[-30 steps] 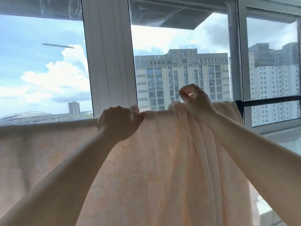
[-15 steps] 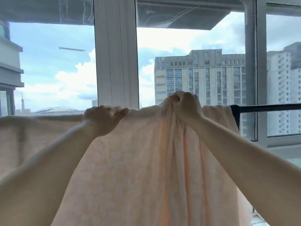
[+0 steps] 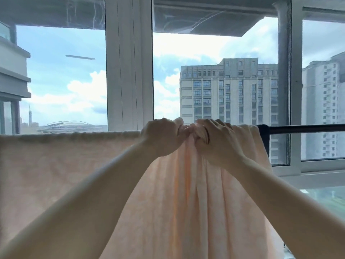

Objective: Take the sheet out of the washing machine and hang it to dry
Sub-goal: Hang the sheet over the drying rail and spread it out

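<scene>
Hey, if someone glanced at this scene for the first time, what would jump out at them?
A big peach sheet draped over a dark rail fills the lower half. At the top middle, the left hand and right hand grip its bunched folds close together. Behind, a white window frame splits a bright sky, with a tall building on the right.

No text, label, brand or number can be read anywhere.

Sheet [image 3: 71, 165] hung over rail [image 3: 306, 128], covering its left and middle; bare rail ran to the right. Left hand [image 3: 161, 136] and right hand [image 3: 214, 141] met side by side at the top edge, gripping bunched folds. Window frame [image 3: 128, 62] stood behind.
</scene>
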